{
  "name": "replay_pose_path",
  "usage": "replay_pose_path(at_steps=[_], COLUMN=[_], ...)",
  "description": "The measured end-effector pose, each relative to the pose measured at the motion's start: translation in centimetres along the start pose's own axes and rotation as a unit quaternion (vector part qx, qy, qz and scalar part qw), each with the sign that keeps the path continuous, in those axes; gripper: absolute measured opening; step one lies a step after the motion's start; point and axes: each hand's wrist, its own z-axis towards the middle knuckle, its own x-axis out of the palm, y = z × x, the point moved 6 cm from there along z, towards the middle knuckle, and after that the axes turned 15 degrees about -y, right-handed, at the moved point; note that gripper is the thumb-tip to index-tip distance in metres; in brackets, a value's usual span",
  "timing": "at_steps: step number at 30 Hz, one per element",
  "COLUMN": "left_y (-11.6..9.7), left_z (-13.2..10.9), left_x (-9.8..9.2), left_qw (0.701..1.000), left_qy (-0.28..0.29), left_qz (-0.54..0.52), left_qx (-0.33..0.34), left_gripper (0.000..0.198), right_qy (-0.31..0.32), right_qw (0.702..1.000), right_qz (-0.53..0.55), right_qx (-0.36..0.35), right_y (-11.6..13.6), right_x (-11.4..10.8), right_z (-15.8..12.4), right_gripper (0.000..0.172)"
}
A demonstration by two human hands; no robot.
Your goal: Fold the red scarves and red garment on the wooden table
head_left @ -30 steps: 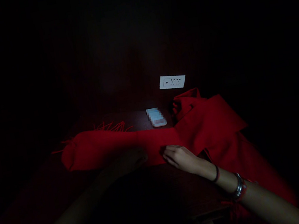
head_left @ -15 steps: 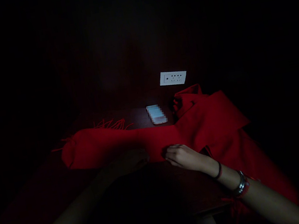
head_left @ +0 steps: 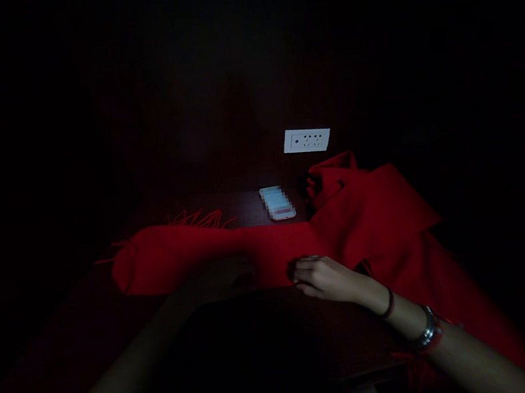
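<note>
1 red scarf, long axis crosswise, fringed end left, right hand, fingers curled, left hand shadowed, both grips unclear

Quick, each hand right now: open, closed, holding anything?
Left hand: shadowed at the red fringed scarf; open or closed can't be told.
Right hand: fingers curled at the scarf's near edge; grip can't be told.

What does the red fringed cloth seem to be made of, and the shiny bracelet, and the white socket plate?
Red fringed cloth: soft, matte fabric, perhaps wool-like; it drapes in folds and has thready ends.
Shiny bracelet: probably polished metal, silvery with glints.
White socket plate: likely smooth plastic, evenly pale.
</note>
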Motion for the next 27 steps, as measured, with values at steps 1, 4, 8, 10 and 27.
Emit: replay_pose_path(at_steps=[1, 4, 8, 10, 27], left_y=[0.5, 3.0, 6.7, 7.4, 20.1], left_z=[0.0, -0.3, -1.8, -2.2, -13.8], left_x=[-0.4, -1.0, 0.3, 1.1, -10.1], left_qw=[1.000, 0.995, 0.973, 0.969, 0.732], left_qy=[-0.012, -0.028, 0.046, 0.079, -0.298], left_qz=[0.011, 0.068, 0.117, 0.113, -0.068], left_qx=[-0.011, -0.073, -0.193, -0.207, -0.609], left_gripper=[0.033, 0.047, 0.066, 0.067, 0.055], right_qy=[-0.014, -0.064, -0.044, -0.023, -0.036], right_qw=[1.000, 0.996, 0.998, 0.998, 0.992], right_qz=[0.018, 0.050, 0.022, 0.003, 0.057], right_qx=[0.009, 0.034, 0.049, 0.051, 0.106], right_y=[-0.1, -0.4, -1.1, -1.6, -2.9], right_x=[-0.3, -0.7, 1.2, 2.5, 4.8], right_z=[0.1, 0.9, 1.8, 1.7, 15.9], right_gripper=[0.019, 0.031, 0.045, 0.046, 0.027])
